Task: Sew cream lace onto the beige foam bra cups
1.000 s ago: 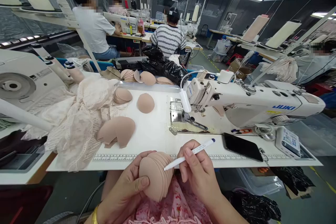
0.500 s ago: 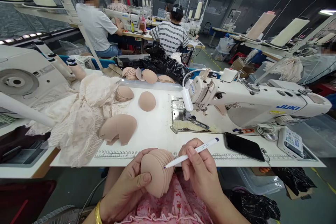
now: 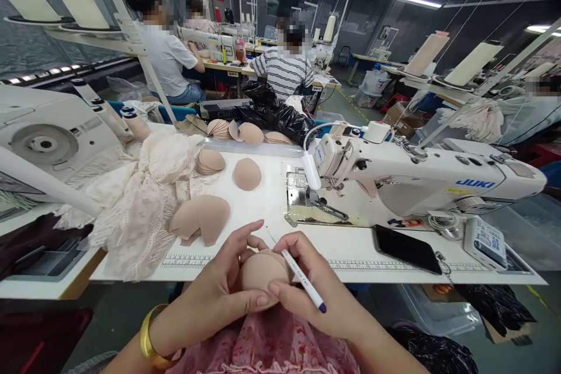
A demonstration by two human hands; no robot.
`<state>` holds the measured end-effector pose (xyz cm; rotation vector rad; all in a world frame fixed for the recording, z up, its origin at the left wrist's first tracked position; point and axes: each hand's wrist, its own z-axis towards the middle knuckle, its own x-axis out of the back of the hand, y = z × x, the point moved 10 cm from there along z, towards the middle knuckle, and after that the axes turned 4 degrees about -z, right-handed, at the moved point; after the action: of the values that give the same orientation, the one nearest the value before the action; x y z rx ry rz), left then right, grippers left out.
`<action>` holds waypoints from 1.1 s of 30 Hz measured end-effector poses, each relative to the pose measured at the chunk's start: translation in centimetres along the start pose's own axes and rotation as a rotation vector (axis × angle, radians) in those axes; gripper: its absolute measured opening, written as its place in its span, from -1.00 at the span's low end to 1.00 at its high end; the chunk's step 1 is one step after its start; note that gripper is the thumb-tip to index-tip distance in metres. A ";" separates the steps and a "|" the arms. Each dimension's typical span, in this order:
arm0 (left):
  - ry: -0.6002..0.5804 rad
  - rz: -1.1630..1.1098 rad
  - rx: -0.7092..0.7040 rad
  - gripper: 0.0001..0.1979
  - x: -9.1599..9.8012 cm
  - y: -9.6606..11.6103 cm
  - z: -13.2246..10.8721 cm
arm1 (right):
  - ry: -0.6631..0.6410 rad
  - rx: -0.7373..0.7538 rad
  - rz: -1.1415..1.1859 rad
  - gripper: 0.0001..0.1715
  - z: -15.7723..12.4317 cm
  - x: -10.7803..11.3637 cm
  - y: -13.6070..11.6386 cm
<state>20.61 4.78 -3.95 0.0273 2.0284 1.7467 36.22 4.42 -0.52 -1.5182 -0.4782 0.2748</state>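
Beige stack (image 3: 262, 273) held low in the frame

Here it is, lower centre! The left hand (image 3: 221, 289) curls its grip around the stack's left side, thumb on the near edge; the right hand (image 3: 328, 292) pinches the right side, with a white pen (image 3: 304, 281) lodged in that same grip, dark end toward lower right. Left of centre on the desk (image 3: 258, 213), loose beige pieces (image 3: 213, 219) lie beside cream lace (image 3: 140, 204).

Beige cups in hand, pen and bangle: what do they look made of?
Beige cups: probably foam with a matte, fabric-like face, judging by their smooth, shineless curve. Pen: likely hard plastic, going by its straight, smooth white barrel. Bangle: gold-coloured, apparently polished metal, from its bright highlights; solid or plated, unclear.
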 end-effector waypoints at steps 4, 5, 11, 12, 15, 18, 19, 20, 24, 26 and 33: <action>0.288 -0.131 -0.180 -0.13 1.8 0.5 0.0 | 0.308 0.121 0.295 -0.57 0.5 0.6 0.7; 0.253 -0.273 -0.144 -0.18 1.0 -0.6 0.2 | 0.370 0.151 0.362 -0.55 0.4 0.4 1.1; 0.037 -0.933 0.060 -0.43 -2.3 -4.7 0.6 | 0.377 0.251 0.032 -0.66 -0.4 -1.9 1.6; 0.065 -0.959 0.034 -0.44 -1.5 -4.7 0.5 | 0.400 0.264 -0.058 -0.68 -0.7 -1.4 1.4; 0.123 -0.944 0.014 -0.39 0.4 -4.8 0.2 | 0.536 0.201 -0.138 -0.81 -1.5 1.8 1.9; 0.141 -0.889 0.073 -0.32 1.0 -5.5 -0.4 | 0.611 0.099 -0.039 -0.66 -1.3 4.6 3.2; 0.147 -0.873 0.091 -0.29 1.1 -5.6 -0.6 | 0.606 0.083 0.011 -0.61 -1.0 5.0 3.5; 0.149 -0.856 0.104 -0.26 1.0 -5.7 -0.8 | 0.593 0.069 0.068 -0.57 -0.7 5.2 3.7; 0.144 -0.766 0.145 -0.11 0.7 -5.9 -1.4 | 0.530 0.004 0.290 -0.47 0.8 4.8 4.2; 0.166 -0.717 0.148 -0.07 0.9 -5.9 -1.7 | 0.516 -0.024 0.352 -0.46 1.3 4.4 4.3; 0.166 -0.590 0.139 -0.03 0.6 -5.5 -1.7 | 0.435 -0.041 0.372 -0.48 2.0 3.0 3.7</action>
<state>20.99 2.36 -9.23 -0.6252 1.9930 1.2674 38.41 7.74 -3.86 -1.6460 0.1471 0.2135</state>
